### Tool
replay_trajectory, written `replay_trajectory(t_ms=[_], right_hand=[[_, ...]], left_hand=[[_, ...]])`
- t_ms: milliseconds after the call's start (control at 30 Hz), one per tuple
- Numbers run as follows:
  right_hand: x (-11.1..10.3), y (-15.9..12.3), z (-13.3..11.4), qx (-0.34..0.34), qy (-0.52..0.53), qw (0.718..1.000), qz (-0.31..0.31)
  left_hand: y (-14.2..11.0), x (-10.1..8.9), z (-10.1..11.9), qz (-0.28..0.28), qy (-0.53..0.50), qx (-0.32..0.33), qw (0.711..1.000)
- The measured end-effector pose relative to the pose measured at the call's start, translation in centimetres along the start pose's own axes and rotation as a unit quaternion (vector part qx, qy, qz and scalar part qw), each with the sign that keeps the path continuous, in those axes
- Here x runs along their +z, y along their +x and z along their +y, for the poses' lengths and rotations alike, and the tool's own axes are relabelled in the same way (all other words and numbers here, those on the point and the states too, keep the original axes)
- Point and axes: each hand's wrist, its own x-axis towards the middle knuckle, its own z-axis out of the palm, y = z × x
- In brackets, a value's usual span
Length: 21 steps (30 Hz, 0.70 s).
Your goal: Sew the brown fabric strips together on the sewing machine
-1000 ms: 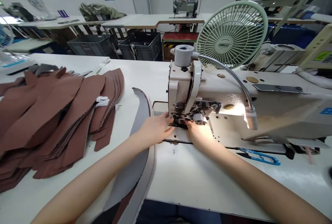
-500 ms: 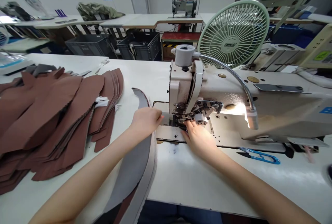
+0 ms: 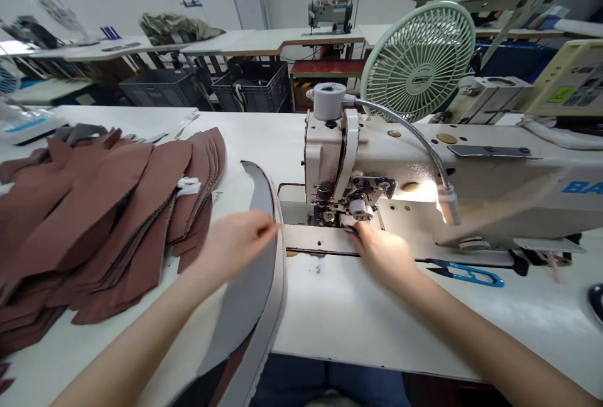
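My left hand (image 3: 238,242) is closed in a pinch, somewhat blurred, above a long curved grey fabric piece (image 3: 249,297) with a brown underside. Whatever is between its fingers, perhaps a thread, is too fine to make out. At the sewing machine (image 3: 377,137), my right hand (image 3: 382,251) is closed beside the presser foot (image 3: 327,215), to its right. A small dark thing shows at its fingertips; its kind cannot be told. Blue-handled thread snips (image 3: 471,274) lie on the table by my right forearm.
Stacked brown fabric pieces (image 3: 108,206) cover the table's left side. A gooseneck lamp (image 3: 447,203) shines under the machine arm. Behind stand a green fan (image 3: 419,74), a control box (image 3: 565,80) and grey crates (image 3: 254,86).
My left hand has moved left, away from the machine's needle area. My right hand has drawn slightly right from the presser foot, with a dark thing at its fingertips. The view has shifted slightly.
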Motion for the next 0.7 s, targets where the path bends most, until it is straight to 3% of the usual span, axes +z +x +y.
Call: replay_trajectory(t_ms=[67, 133, 233, 333, 433, 600, 700], right_hand=[[0.2, -0.8, 1.9, 0.035, -0.004, 0.999, 0.007], [0.5, -1.1, 2.8, 0.061, -0.005, 0.998, 0.003], [0.8, -0.6, 1.7, 0.047, -0.003, 0.999, -0.006], [0.9, 0.0, 0.2, 0.012, 0.0, 1.0, -0.006], [1.3, -0.4, 0.8, -0.016, -0.017, 0.999, 0.03], [2.7, -1.7, 4.1, -0.018, -0.041, 0.967, 0.252], [3.0, -1.8, 4.6, -0.088, -0.047, 0.944, 0.316]], left_hand=[[0.2, -0.7, -3.0, 0.085, 0.056, -0.066, 0.993], [0.4, -0.7, -5.3, 0.128, 0.115, -0.109, 0.979], [1.0, 0.3, -6.4, 0.073, 0.144, -0.099, 0.982], [2.5, 2.3, -5.1, -0.004, 0.079, -0.007, 0.997], [4.3, 4.5, -3.1, -0.017, 0.023, 0.05, 0.998], [6.2, 6.0, -0.1, -0.03, 0.011, 0.107, 0.994], [6.3, 6.1, 1.3, -0.037, 0.018, 0.113, 0.993]])
